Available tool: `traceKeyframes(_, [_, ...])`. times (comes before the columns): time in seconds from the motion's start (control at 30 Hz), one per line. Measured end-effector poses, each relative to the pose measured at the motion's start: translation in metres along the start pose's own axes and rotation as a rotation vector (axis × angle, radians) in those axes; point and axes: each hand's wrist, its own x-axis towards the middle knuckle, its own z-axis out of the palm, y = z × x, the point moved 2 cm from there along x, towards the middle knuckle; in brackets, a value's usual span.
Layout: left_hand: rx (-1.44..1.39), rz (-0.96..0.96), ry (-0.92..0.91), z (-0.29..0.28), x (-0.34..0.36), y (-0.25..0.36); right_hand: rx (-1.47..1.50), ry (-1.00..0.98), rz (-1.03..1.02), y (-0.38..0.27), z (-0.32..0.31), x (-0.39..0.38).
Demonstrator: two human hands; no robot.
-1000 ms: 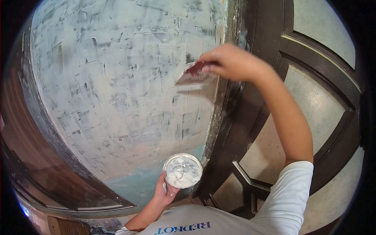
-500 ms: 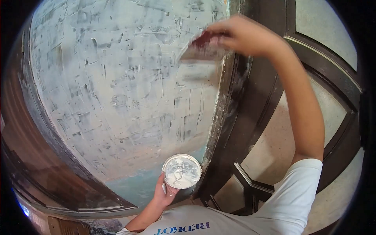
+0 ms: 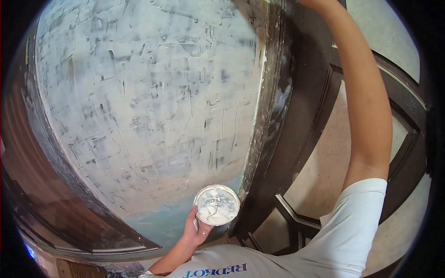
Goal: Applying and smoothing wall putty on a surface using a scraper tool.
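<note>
My left hand (image 3: 198, 230) is closed around a round white tub (image 3: 237, 211), low in the view and in front of the panel's foot. White putty (image 3: 217, 217) lies inside it, smeared up the inner wall. My right arm stretches up past the right frame of the panel. Only the base of my right hand (image 3: 317, 3) shows at the top edge; its fingers, and anything in them, are out of sight. Pale putty streaks with dark patches cover the tall panel (image 3: 157, 116), while a blue-green strip (image 3: 162, 227) shows at its bottom.
Dark wooden framing (image 3: 269, 106) borders the panel on the right, speckled with white. Beyond it stands dark woodwork with pale inset panels (image 3: 320, 162). A brown wooden surface (image 3: 55, 194) lies at the left, with a brown object (image 3: 76, 268) at the lower left.
My right hand, which was drawing a wide putty knife along the panel's upper right edge, has risen almost out of view. The knife no longer shows. The tub has barely shifted.
</note>
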Motion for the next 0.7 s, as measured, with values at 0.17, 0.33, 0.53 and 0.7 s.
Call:
traceKeyframes(0.17, [0.054, -0.022, -0.01, 0.007, 0.001, -0.007, -0.226, 0.003, -0.11, -0.039, 0.08, -0.084])
traceKeyframes(0.33, [0.023, -0.082, -0.041, 0.003, -0.001, -0.01, -0.118, 0.023, -0.227, -0.114, 0.123, -0.218])
traceKeyframes(0.53, [0.028, -0.112, -0.012, -0.005, -0.003, -0.015, 0.056, -0.192, -0.265, -0.144, 0.095, -0.272])
traceKeyframes(0.7, [0.025, -0.123, -0.073, 0.002, -0.004, -0.016, 0.077, -0.645, -0.214, -0.118, 0.099, -0.218])
